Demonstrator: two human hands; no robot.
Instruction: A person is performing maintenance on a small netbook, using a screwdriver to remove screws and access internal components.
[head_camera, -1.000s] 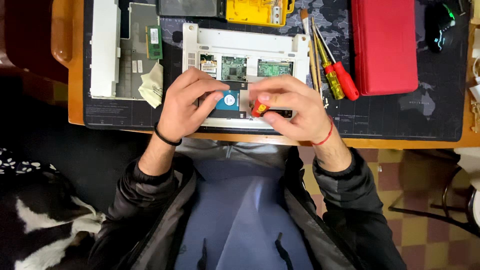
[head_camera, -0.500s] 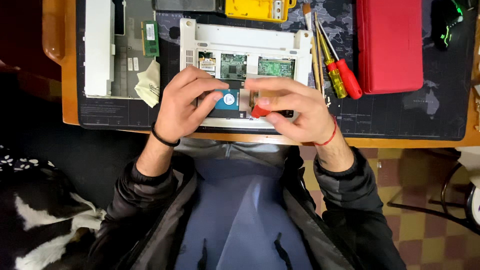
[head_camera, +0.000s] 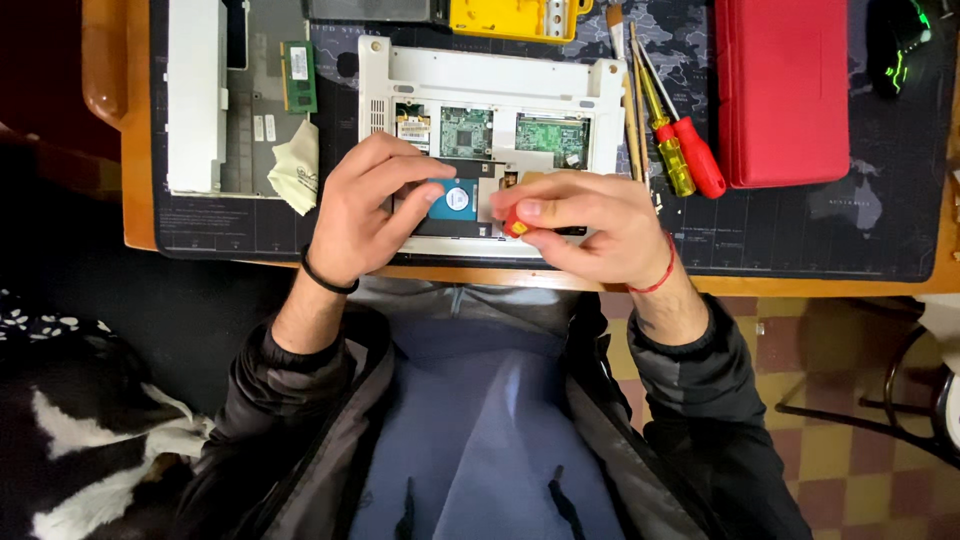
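Note:
An opened white laptop base (head_camera: 480, 75) lies upside down on a dark desk mat, green circuit boards (head_camera: 545, 135) exposed. My left hand (head_camera: 365, 205) rests on the hard drive (head_camera: 455, 200) with a blue label, fingers pressing its left edge. My right hand (head_camera: 590, 225) grips a small red-handled screwdriver (head_camera: 516, 222), its tip hidden at the drive's right side. Both wrists lie over the desk's front edge.
A white removed cover (head_camera: 195, 95) with a memory stick (head_camera: 298, 75) and a cloth (head_camera: 297, 170) sits left. Yellow and red screwdrivers (head_camera: 685, 150) and a red case (head_camera: 782, 90) lie right. A yellow case (head_camera: 515, 15) is at the back, a mouse (head_camera: 900, 45) far right.
Both hands stay on the drive; my right hand has shifted slightly while turning the red screwdriver. The camera view drifted a little.

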